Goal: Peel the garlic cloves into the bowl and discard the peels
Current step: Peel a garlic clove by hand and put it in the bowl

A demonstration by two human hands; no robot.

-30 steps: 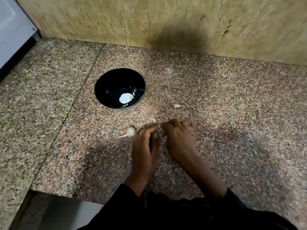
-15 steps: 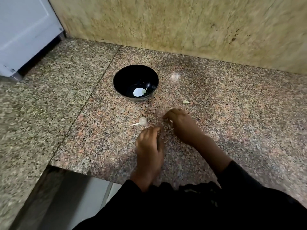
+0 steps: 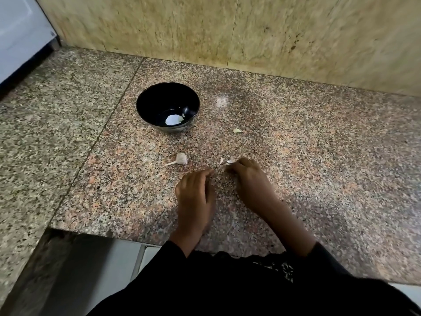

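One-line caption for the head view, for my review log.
Right hand pinches garlic peel on granite counter; left hand rests beside it, black bowl and garlic bulb beyond.

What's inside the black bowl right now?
The black bowl holds one pale piece, likely a peeled garlic clove, plus a small white fleck beside it. The near wall hides part of the bottom.
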